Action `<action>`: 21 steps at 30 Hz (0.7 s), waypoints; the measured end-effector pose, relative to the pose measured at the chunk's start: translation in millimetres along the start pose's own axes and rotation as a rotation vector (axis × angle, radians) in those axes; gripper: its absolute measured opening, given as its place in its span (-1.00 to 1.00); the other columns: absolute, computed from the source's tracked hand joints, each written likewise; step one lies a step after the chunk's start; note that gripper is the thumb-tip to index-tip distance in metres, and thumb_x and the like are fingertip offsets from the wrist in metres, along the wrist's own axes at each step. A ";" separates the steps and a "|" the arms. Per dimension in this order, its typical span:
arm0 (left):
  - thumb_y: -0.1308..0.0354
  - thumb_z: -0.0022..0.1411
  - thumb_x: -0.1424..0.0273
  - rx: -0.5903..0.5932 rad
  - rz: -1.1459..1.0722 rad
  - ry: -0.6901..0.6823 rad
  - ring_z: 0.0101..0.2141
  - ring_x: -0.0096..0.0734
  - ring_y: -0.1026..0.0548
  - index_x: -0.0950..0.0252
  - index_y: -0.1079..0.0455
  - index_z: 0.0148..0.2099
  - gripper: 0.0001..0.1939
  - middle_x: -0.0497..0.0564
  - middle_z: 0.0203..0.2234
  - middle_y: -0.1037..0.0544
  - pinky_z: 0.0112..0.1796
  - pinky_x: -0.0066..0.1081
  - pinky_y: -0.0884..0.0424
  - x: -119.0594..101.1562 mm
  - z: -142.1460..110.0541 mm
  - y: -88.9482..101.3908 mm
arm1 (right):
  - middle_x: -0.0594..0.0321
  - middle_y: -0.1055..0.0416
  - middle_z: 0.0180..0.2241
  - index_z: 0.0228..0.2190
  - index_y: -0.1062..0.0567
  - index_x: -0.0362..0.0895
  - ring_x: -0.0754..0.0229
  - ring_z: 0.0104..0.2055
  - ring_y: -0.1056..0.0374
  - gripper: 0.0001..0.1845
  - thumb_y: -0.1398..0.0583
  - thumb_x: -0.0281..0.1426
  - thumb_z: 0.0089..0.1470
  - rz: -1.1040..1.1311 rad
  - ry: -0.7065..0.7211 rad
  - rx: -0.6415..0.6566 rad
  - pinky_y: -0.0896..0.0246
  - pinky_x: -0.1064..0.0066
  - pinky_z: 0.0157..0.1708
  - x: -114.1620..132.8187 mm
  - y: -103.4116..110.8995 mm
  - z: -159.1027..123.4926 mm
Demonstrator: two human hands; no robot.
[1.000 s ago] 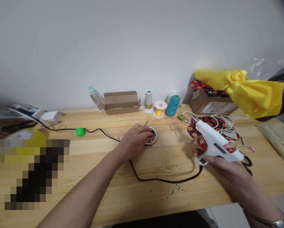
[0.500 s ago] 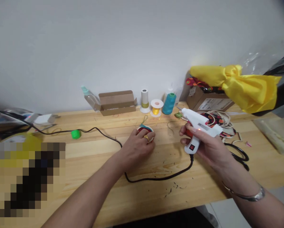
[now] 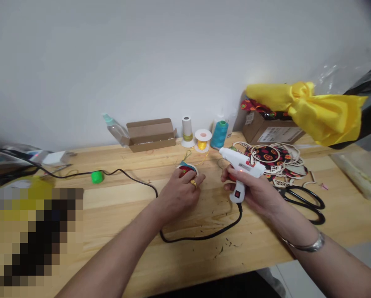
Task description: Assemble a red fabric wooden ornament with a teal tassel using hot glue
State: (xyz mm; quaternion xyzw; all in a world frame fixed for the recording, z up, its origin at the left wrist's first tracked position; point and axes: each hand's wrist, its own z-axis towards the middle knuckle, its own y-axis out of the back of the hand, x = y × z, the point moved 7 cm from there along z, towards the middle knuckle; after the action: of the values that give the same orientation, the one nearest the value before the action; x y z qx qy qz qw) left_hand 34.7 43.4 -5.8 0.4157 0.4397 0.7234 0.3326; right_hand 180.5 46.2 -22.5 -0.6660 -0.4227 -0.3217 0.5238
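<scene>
A white hot glue gun (image 3: 242, 165) with a lit orange light is in my right hand (image 3: 256, 190), closed around its handle. The nozzle points left and away, above the table. My left hand (image 3: 182, 189), wearing a gold ring, is closed over a small round fabric piece (image 3: 187, 169) on the tabletop. Red and teal cloth and a pale rim show past the fingers; the rest is covered. A thin green cord loop (image 3: 188, 154) sticks out at its far side. The glue gun's black cable (image 3: 200, 238) curves below my left hand and runs off left.
Thread spools (image 3: 203, 140), a teal thread cone (image 3: 219, 134), an open cardboard box (image 3: 151, 136) and a spray bottle (image 3: 115, 129) line the wall. Right are black-handled scissors (image 3: 318, 198), wooden frames with patterned cloth (image 3: 266, 155) and yellow satin (image 3: 324, 111). A green cap (image 3: 96, 177) lies left.
My right hand has moved left with the glue gun, closer to my left hand, uncovering more of the scissors and frames. My left hand stays on the fabric piece.
</scene>
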 end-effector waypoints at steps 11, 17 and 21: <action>0.02 0.23 0.56 -0.211 -0.459 0.214 -0.09 -0.25 -0.40 0.27 -0.38 -0.03 -0.70 0.11 -0.08 -0.52 -0.10 -0.19 -0.36 30.6 -10.5 -3.2 | 0.30 -0.39 -0.49 -0.35 -0.45 -0.14 0.28 -0.42 -0.32 -0.70 -0.36 -0.33 -0.18 -0.007 -0.017 0.022 -0.25 0.50 -0.51 -9.7 3.6 4.5; -0.06 0.22 0.48 -0.165 -0.552 0.176 0.01 -0.22 -0.36 0.19 -0.42 -0.06 -0.74 0.02 -0.10 -0.55 -0.02 -0.16 -0.32 40.3 -18.3 -12.0 | 0.26 -0.42 -0.46 -0.35 -0.49 -0.15 0.26 -0.40 -0.33 -0.72 -0.34 -0.31 -0.15 -0.018 0.005 0.030 -0.29 0.49 -0.50 -8.9 5.0 4.9; -0.07 0.24 0.42 -0.114 -0.401 0.131 -0.01 -0.19 -0.37 0.18 -0.45 -0.12 -0.81 0.01 -0.10 -0.54 -0.08 -0.16 -0.30 29.3 -14.8 -12.1 | 0.24 -0.43 -0.40 -0.34 -0.51 -0.14 0.27 -0.39 -0.33 -0.73 -0.33 -0.28 -0.13 -0.016 0.032 0.046 -0.32 0.48 -0.48 -5.9 4.1 4.3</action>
State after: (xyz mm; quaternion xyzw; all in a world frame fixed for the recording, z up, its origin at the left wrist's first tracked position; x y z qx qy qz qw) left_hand 10.2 67.6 -11.8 0.2526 0.4926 0.6918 0.4637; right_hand 181.5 48.7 -30.4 -0.6449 -0.4270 -0.3267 0.5432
